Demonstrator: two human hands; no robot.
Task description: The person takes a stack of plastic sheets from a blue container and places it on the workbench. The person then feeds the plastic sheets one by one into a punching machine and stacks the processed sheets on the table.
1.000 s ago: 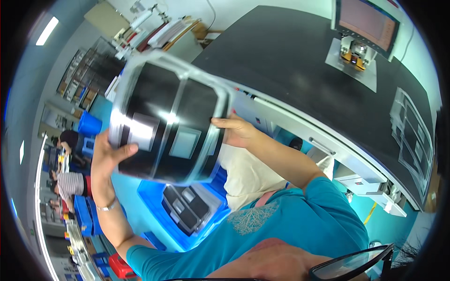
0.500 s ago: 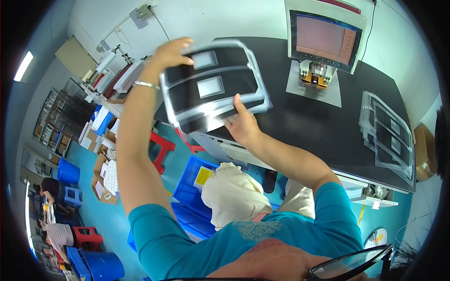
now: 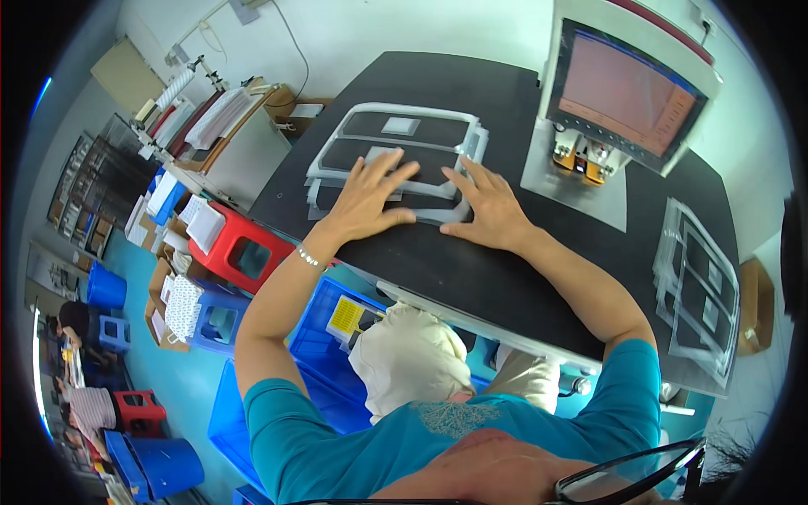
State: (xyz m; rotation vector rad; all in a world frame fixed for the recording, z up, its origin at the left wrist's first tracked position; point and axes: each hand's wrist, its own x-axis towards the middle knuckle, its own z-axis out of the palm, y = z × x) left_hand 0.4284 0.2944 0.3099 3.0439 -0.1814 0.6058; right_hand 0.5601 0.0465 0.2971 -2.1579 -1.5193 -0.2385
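Note:
A loose stack of clear plastic sheets point(image 3: 421, 143) with whitish borders and small pale rectangles lies on the black table, its layers slightly out of line. My left hand point(image 3: 370, 198) is over the near part of the stack, fingers spread. At the stack's right edge is my right hand point(image 3: 490, 204), also with fingers apart, its fingertips at or close to the border. Neither hand grips anything. Whether the fingertips press on the sheets is hard to tell.
A machine with a screen point(image 3: 627, 93) stands at the back right over a pale plate point(image 3: 539, 172). A second stack of similar sheets point(image 3: 699, 290) lies at the table's right end. Left of the table are a red stool point(image 3: 265, 252) and blue bins point(image 3: 240, 412).
The sheets that both hands held up in the air now lie on the table. My hands have let go and come down, the left moving nearer to me. The view has shifted slightly.

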